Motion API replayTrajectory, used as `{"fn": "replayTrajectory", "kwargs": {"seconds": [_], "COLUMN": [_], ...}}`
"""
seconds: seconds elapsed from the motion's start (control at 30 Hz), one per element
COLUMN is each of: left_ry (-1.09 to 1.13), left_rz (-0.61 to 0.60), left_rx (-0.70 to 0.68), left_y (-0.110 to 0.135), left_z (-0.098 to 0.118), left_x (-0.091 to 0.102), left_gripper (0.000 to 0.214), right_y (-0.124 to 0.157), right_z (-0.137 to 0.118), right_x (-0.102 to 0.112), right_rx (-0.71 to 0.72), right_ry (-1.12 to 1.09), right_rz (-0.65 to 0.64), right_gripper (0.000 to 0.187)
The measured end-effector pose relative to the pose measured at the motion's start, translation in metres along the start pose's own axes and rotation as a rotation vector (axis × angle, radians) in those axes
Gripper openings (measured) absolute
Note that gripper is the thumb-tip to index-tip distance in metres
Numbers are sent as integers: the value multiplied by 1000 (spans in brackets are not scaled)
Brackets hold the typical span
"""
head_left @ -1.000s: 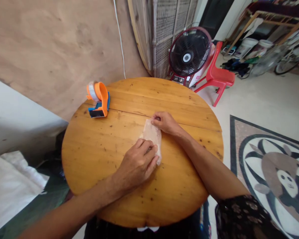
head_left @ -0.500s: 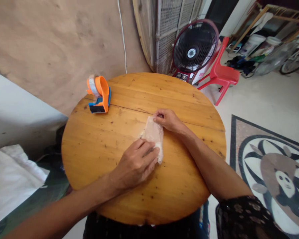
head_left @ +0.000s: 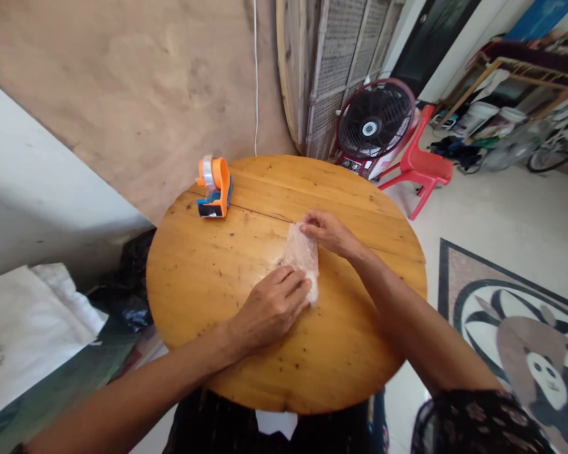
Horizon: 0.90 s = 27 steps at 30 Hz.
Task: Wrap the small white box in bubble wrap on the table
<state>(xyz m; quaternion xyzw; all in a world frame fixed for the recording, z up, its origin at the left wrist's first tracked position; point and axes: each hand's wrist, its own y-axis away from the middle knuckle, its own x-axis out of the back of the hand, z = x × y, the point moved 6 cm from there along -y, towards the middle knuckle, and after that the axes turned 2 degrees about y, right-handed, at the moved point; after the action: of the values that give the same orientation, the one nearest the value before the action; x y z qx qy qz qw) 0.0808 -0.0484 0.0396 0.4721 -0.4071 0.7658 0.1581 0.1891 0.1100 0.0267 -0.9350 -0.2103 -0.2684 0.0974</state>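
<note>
On the wooden table lies a small, pale, translucent packet that looks like bubble wrap; what is inside cannot be made out. My left hand lies across its near end, fingers together and bent over it. At the far end, my right hand pinches the packet's upper edge between thumb and fingers. An orange and blue tape dispenser with a roll of clear tape stands toward the back left of the table, apart from both hands.
The round wooden table borders a wall at the back. Behind it to the right are a floor fan and a red plastic chair. White sacks lie on the left, and a panda-patterned floor design is on the right.
The camera view has shifted, so the table and dispenser appear farther right. Both hands keep nearly the same hold on the packet. A white piece now shows below the table's near edge.
</note>
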Motion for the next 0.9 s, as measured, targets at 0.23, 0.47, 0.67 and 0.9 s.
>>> {"fn": "replayTrajectory", "kwargs": {"seconds": [0.23, 0.47, 0.67, 0.9], "left_ry": [65, 62, 59, 31], "left_rz": [19, 71, 137, 201], "left_rx": [75, 152, 158, 172], "left_y": [2, 8, 13, 19], "left_z": [1, 2, 3, 2], "left_x": [1, -2, -2, -3], "left_gripper": [22, 24, 22, 14], "right_y": [40, 85, 94, 107], "right_z": [-44, -61, -63, -65], "right_x": [7, -9, -17, -21], "right_rx": [27, 22, -5, 16], "right_ry": [32, 68, -9, 7], "right_rz": [7, 109, 106, 95], "right_gripper": [11, 9, 9, 9]}}
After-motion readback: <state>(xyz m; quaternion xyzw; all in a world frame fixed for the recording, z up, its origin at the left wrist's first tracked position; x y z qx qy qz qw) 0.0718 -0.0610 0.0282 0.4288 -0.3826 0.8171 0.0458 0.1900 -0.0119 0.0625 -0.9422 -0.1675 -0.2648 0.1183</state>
